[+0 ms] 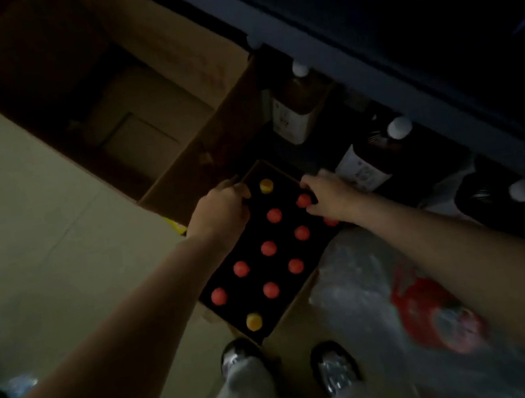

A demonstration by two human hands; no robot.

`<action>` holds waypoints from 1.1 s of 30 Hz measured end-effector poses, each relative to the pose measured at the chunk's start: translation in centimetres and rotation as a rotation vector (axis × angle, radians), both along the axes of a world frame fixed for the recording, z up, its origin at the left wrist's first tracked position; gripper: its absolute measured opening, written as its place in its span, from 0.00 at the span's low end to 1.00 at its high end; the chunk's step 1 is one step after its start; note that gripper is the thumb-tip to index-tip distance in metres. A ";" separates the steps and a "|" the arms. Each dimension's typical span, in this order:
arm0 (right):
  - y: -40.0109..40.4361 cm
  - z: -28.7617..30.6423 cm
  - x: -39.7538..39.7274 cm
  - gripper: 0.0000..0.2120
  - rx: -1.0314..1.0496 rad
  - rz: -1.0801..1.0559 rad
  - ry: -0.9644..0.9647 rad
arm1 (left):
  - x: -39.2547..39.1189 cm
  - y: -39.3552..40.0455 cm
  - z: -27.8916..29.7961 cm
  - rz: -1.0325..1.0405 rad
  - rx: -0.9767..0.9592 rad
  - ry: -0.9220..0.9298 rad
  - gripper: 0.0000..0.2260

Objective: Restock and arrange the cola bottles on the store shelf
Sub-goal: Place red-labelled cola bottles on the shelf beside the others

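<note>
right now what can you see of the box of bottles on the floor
The box is brown cardboard, open-topped, on the floor beside the shelf. It looks dark inside, with bottle caps showing in three rows: mostly red, with a yellow cap at the far end and another at the near end. The left hand and right hand reach in at its far end.

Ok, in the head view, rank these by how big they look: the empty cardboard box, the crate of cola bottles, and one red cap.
1. Empty cardboard box, clearly largest, though it lies farther away.
2. Crate of cola bottles.
3. Red cap, by far the smallest.
</note>
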State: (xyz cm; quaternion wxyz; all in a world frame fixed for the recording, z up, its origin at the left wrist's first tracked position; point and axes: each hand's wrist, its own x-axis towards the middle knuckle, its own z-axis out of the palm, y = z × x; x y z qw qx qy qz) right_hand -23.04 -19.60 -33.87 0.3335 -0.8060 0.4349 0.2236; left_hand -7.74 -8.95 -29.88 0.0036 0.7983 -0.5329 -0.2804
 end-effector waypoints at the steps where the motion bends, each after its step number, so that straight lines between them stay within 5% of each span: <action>1: -0.4 -1.7 0.6 0.21 -0.009 0.009 0.005 | 0.4 -0.8 -1.9 -0.028 -0.016 0.000 0.15; 7: -1.8 -7.9 2.3 0.17 -0.041 0.128 0.123 | -0.2 -6.3 -10.4 -0.107 0.095 -0.001 0.19; 11: -2.2 -9.5 2.7 0.27 -0.078 0.194 0.186 | -1.3 -8.0 -14.8 -0.114 0.204 0.006 0.19; 19: -2.3 -9.8 2.4 0.28 -0.137 0.228 0.130 | 0.0 -7.0 -15.1 -0.130 0.163 -0.137 0.23; 26: -2.0 0.2 1.4 0.19 -0.094 -0.027 -0.061 | -2.0 -8.1 -3.0 0.007 0.049 0.050 0.21; 33: 2.6 22.9 -4.0 0.19 -0.075 -0.151 -0.236 | -2.8 -3.2 20.1 0.000 0.051 0.064 0.22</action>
